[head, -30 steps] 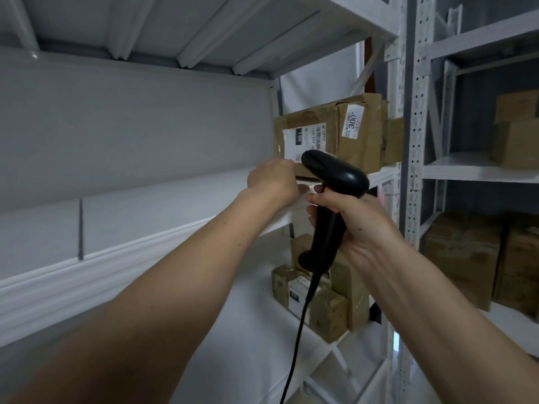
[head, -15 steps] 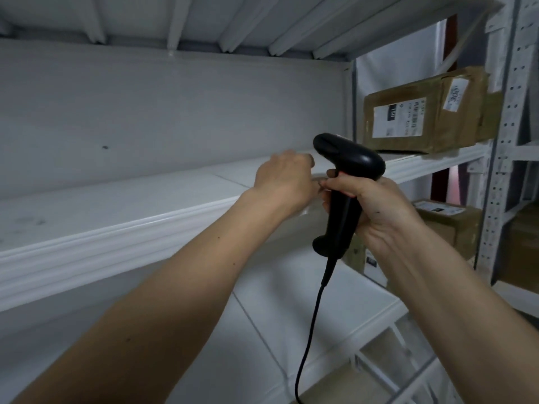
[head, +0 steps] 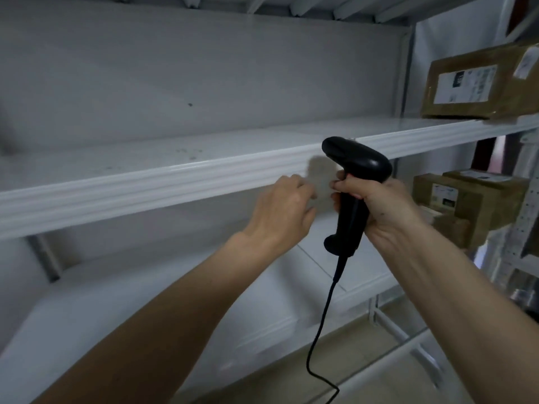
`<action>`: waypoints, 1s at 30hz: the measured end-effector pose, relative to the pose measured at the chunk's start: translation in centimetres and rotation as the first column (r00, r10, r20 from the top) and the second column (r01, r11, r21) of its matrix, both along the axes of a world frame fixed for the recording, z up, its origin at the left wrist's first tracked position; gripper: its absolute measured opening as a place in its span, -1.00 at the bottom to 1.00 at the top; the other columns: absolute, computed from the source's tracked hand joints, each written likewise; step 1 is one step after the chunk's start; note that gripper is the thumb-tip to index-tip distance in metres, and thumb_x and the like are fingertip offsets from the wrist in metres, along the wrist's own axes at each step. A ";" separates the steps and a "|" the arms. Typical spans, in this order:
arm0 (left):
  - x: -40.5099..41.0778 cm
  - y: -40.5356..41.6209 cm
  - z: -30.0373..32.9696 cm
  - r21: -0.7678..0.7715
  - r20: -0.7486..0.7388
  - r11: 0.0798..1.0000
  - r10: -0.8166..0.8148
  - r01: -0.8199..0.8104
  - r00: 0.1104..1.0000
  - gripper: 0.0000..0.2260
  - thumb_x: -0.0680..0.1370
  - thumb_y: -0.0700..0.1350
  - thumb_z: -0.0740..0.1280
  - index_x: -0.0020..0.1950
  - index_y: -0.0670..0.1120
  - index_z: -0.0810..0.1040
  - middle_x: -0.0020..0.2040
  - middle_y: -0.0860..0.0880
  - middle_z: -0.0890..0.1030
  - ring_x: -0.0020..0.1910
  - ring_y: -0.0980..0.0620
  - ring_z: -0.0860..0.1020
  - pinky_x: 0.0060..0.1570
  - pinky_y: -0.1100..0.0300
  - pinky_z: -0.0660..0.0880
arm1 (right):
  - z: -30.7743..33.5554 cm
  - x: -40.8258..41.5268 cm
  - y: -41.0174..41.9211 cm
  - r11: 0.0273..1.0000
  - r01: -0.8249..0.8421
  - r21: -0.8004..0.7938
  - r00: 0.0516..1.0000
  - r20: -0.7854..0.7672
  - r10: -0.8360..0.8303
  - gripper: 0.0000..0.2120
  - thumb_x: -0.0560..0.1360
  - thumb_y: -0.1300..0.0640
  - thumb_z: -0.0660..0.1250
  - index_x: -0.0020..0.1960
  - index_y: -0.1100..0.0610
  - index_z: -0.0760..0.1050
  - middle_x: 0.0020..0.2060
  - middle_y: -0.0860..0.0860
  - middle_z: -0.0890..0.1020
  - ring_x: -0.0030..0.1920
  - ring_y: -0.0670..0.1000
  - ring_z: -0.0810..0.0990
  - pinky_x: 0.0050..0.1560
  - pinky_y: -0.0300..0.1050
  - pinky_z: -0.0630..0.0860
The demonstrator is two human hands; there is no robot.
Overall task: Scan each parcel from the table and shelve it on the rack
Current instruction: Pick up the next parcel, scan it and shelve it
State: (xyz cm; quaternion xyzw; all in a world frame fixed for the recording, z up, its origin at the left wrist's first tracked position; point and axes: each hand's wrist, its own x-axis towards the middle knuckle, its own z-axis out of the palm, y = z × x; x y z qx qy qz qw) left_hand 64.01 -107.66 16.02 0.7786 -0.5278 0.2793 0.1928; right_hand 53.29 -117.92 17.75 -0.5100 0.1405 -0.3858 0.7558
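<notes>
The fingertips of the left hand (head: 284,212) are smeared by motion blur, and whether anything is held there cannot be told. A grey blurred patch (head: 320,177) is seen between that hand and the scanner (head: 354,182); what it is cannot be made out. The scanner's handle is partly covered by the right hand (head: 382,208), and its cable (head: 319,325) is cut off at the lower edge. The print on the upper parcel's (head: 478,83) label is too blurred to be read, and the parcel is clipped by the right edge. The lower parcels (head: 469,205) are blurred.
</notes>
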 end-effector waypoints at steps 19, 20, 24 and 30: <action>-6.6 22.0 -8.3 0.273 -0.167 0.538 0.843 -0.797 0.512 -0.64 0.57 0.08 0.30 0.31 -0.06 0.50 0.24 -0.08 0.50 0.21 -0.07 0.44 0.07 0.12 0.41 | -8.5 0.8 15.3 0.723 -0.678 0.133 0.677 -0.272 0.684 -0.82 0.37 0.40 0.43 -0.03 0.28 0.58 -0.24 0.11 0.64 -0.27 0.06 0.63 -0.07 -0.06 0.58; -7.0 23.4 -8.4 0.281 -0.159 0.513 0.858 -0.811 0.488 -0.63 0.57 0.08 0.29 0.31 -0.06 0.50 0.24 -0.07 0.50 0.21 -0.07 0.44 0.04 0.13 0.40 | -8.9 0.8 16.6 0.704 -0.696 0.138 0.657 -0.274 0.703 -0.82 0.38 0.40 0.43 -0.04 0.28 0.58 -0.24 0.11 0.64 -0.28 0.06 0.63 -0.08 -0.06 0.58; -8.4 29.5 -9.0 0.303 -0.174 0.437 0.899 -0.847 0.402 -0.63 0.57 0.09 0.29 0.32 -0.04 0.50 0.26 -0.07 0.48 0.23 -0.06 0.43 0.07 0.13 0.41 | -10.1 1.1 22.7 0.640 -0.753 0.152 0.586 -0.289 0.757 -0.84 0.38 0.40 0.43 -0.05 0.27 0.59 -0.25 0.09 0.64 -0.29 0.04 0.62 -0.10 -0.07 0.57; -11.1 41.2 -10.0 0.345 -0.198 0.330 0.941 -0.878 0.276 -0.66 0.56 0.08 0.30 0.26 -0.05 0.52 0.21 -0.08 0.49 0.20 -0.09 0.44 0.06 0.09 0.44 | -11.5 1.6 33.8 0.555 -0.816 0.161 0.486 -0.330 0.810 -0.84 0.37 0.39 0.45 -0.06 0.27 0.60 -0.25 0.11 0.64 -0.26 0.06 0.62 -0.03 -0.05 0.56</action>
